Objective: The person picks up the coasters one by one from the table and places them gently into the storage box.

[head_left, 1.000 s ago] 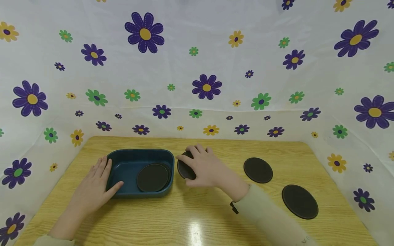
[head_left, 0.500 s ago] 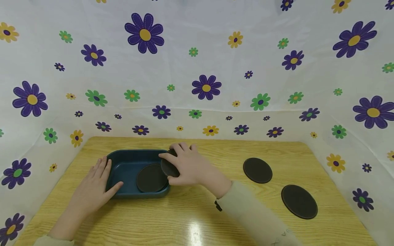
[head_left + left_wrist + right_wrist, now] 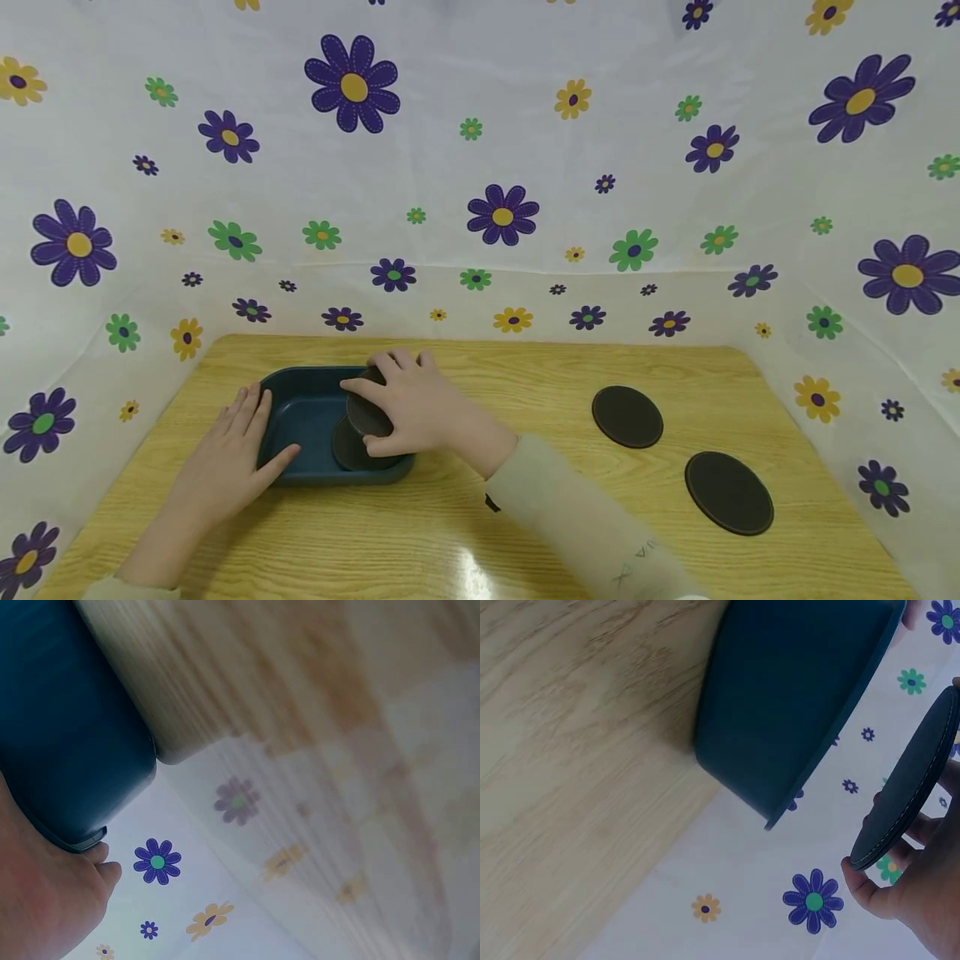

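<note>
Head view alone shows left hand (image 3: 225, 467) flat against bin (image 3: 300, 412); right hand (image 3: 416, 408) pinches coaster (image 3: 367, 414).

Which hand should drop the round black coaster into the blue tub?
The right hand: it already grips the coaster above the blue tub. The left hand lies flat against the tub's left side, likely steadying it.

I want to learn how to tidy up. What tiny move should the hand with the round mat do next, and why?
Probably lower the mat a little and let go. The right hand holds it just above the blue tub, over another mat already lying inside. The left hand rests against the tub's side, which should keep it from sliding.
</note>
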{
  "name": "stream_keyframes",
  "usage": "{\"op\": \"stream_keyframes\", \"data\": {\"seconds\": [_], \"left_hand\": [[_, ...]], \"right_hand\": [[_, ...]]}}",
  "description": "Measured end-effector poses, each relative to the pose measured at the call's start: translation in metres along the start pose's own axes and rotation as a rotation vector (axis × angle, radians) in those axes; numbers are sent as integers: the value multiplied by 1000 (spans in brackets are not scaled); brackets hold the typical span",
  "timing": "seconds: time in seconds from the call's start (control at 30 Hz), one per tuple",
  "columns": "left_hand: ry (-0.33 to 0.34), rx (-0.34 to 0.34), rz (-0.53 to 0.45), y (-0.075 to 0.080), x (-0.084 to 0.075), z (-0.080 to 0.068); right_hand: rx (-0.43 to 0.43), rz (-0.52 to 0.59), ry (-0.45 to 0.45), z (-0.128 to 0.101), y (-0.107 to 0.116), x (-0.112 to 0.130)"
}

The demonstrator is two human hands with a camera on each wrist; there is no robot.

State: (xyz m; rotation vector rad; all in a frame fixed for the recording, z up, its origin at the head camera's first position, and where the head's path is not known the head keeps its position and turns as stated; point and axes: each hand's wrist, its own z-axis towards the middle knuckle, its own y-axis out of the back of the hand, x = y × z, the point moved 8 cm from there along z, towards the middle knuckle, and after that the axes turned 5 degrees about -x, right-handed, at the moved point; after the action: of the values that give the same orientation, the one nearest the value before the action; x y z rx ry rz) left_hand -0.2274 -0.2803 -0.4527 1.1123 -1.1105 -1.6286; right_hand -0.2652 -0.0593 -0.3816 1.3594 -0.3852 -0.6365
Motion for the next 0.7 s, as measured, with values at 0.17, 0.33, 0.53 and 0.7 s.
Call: {"op": "stream_keyframes", "data": {"seconds": [0.17, 0.33, 0.53, 0.7], "left_hand": [[6, 3, 0, 0, 0, 0], [6, 0, 1, 0, 1, 0], [0, -7, 4, 1, 0, 1], [-2, -4, 6, 0, 0, 1]], "right_hand": [[26, -22, 16, 10, -8, 7], [54, -40, 30, 17, -20, 12], [73, -47, 33, 28, -35, 16], [115, -42, 36, 33, -44, 18]]}}
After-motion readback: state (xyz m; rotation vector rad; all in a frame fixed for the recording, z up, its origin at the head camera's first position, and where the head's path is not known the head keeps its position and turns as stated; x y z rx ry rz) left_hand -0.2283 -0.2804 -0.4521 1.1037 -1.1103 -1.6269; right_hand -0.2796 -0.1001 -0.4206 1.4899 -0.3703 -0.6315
